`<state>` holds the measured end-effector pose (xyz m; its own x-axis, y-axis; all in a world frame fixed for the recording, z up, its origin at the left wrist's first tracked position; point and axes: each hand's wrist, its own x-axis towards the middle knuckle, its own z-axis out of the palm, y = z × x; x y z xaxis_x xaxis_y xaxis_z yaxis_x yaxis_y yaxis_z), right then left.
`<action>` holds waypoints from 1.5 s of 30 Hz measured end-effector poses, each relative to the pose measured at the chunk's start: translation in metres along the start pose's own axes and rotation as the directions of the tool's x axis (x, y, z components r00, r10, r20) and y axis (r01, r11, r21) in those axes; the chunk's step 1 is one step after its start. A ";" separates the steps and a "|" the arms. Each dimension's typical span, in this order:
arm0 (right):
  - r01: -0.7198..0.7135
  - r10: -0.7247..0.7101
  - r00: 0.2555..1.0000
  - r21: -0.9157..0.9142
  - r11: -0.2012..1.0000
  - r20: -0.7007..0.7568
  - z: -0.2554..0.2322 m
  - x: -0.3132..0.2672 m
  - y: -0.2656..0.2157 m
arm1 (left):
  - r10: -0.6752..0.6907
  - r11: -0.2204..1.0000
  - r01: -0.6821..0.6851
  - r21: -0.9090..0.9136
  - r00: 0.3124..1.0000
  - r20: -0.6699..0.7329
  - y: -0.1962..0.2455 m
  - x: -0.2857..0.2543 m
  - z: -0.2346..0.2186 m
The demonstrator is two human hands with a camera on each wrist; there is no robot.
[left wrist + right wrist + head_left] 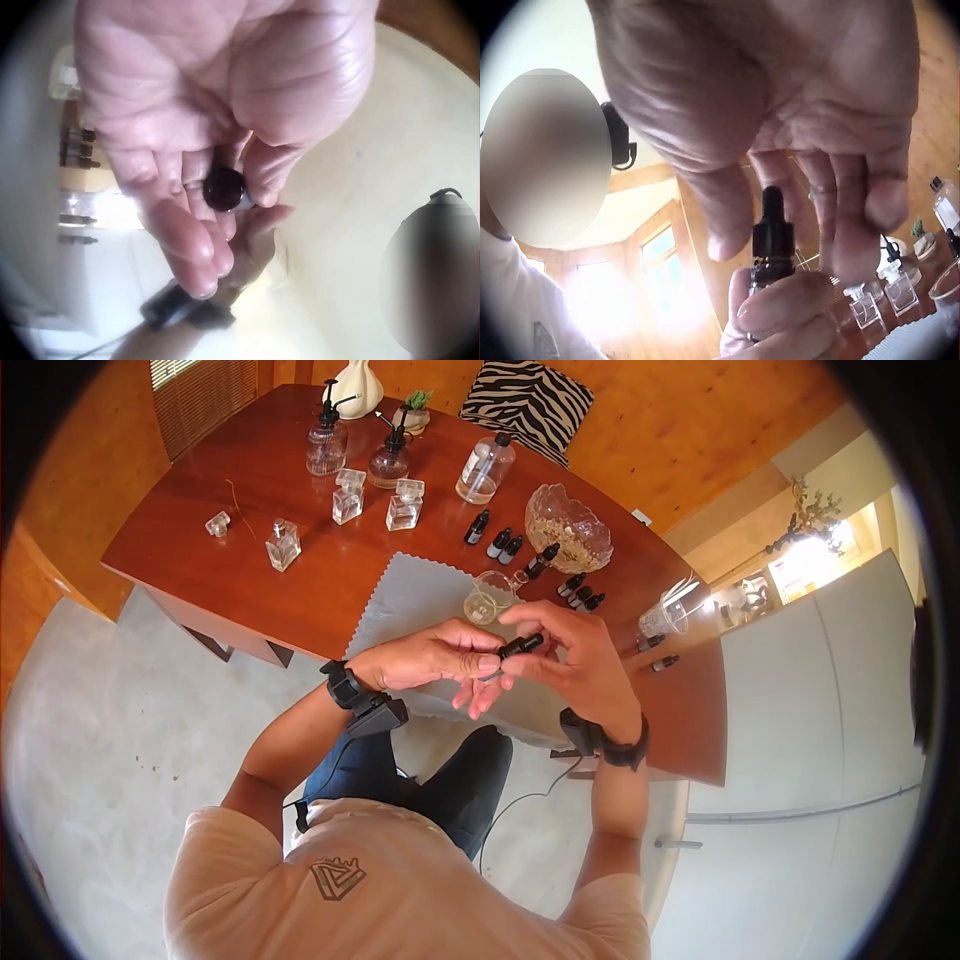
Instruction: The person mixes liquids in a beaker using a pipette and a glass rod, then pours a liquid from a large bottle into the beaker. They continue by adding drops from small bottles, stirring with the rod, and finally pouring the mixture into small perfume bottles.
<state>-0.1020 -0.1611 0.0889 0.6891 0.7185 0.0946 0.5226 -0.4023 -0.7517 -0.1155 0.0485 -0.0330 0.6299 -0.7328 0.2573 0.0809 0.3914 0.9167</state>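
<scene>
The left hand [432,658] pinches a small dark dropper bottle [519,647] between thumb and fingers, holding it above the near edge of the bench [205,545], with its black cap and bulb uppermost in the right wrist view. The right hand [578,652] is about the cap with its thumb and fingers spread, the thumb just beside it and not gripping. Beneath and beyond the hands lies a grey cloth [392,595] with a scalloped edge, and just past them stands a clear glass vessel [482,607]. Farther off, more black-capped dropper bottles [500,543] stand in small groups, near a scalloped glass bowl [548,498] holding small pale pieces. To the right is a clear glass cup [657,622]. On the far left are square glass bottles [347,508], two pump bottles [326,452] with black tops, and, toward the middle, a large clear bottle [484,472] with a dark cap. At the far edge stand a white vase [357,388] and a small potted plant [411,418], with a zebra-striped cushion [527,406] beyond.
</scene>
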 end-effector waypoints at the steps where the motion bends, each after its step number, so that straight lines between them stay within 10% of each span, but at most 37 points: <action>1: 0.018 -0.018 1.000 -0.004 1.000 -0.003 0.001 0.000 0.002 | 0.000 1.000 0.000 -0.001 1.000 -0.011 0.000 0.000 0.000; 9: 0.443 -0.436 0.892 0.033 0.896 -0.118 0.005 0.014 0.021 | 0.001 0.986 0.014 -0.164 0.996 0.090 -0.012 -0.006 -0.019; 15: 0.313 -0.207 0.774 0.078 0.947 -0.599 -0.011 0.028 0.021 | 0.001 0.973 -0.003 -0.230 1.000 -0.006 -0.020 -0.016 -0.028; 18: 0.127 -0.182 0.935 -0.191 0.973 -0.303 -0.001 0.060 0.082 | -0.012 0.986 -0.002 -0.169 0.997 -0.078 -0.023 -0.019 -0.030; 21: 0.205 -0.286 0.928 -0.315 0.927 -0.238 0.015 0.066 0.110 | 0.027 0.999 -0.032 -0.025 0.983 -0.180 -0.020 -0.019 -0.029; 26: 0.114 -0.010 0.879 0.189 0.975 -0.476 0.000 0.043 0.062 | 0.015 0.998 0.004 0.065 0.957 -0.289 -0.010 -0.024 -0.026; 45: 0.283 -0.288 0.943 -0.057 0.958 -0.164 0.016 0.014 0.023 | 0.077 0.984 -0.031 0.176 0.961 -0.264 0.003 -0.012 -0.004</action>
<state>-0.0882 -0.1515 0.0626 0.5816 0.7010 0.4126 0.7236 -0.2142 -0.6561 -0.1193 0.0608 -0.0341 0.8157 -0.5276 0.2373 -0.0755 0.3096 0.9479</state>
